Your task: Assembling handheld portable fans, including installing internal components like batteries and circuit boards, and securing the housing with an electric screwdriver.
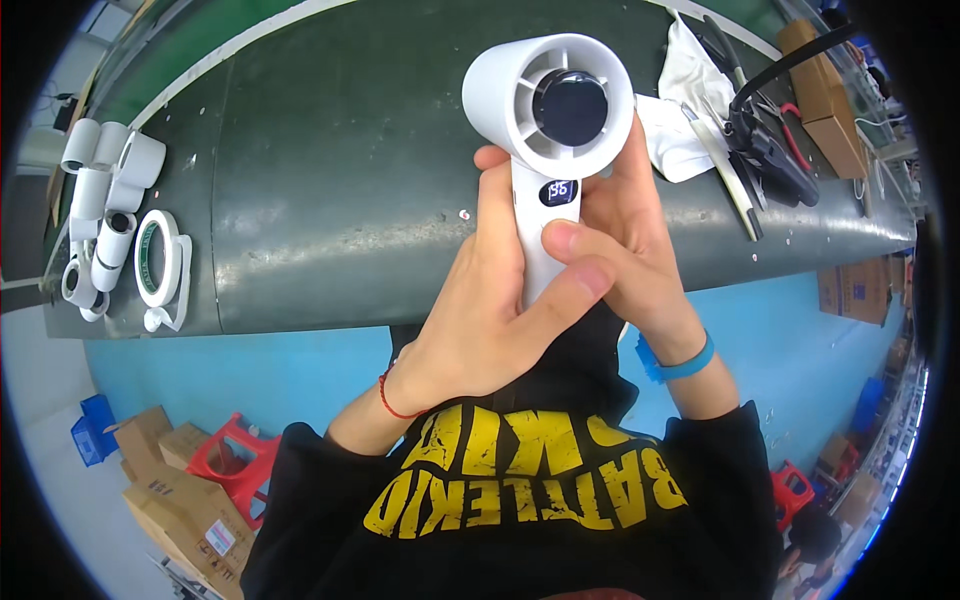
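Note:
A white handheld fan (pixel 488 92) is held upright over the near edge of the dark green table. Its round head has a black centre disc, and a small display is lit on the handle. My left hand (pixel 475 285) wraps the handle from the left, with its thumb lying across the front. On the other side my right hand (pixel 630 235) grips the handle, its thumb just below the display and its fingers behind the fan, partly hidden. A red string circles my left wrist, and a blue band (pixel 690 365) is on my right.
On the left of the table (pixel 340 170) lie several white cylindrical parts (pixel 90 190) and white tape rolls (pixel 155 260). White cloths (pixel 675 140), a pen-like tool (pixel 725 175), red-handled pliers (pixel 795 135), a black device (pixel 775 165) and a cardboard box (pixel 825 100) occupy the right.

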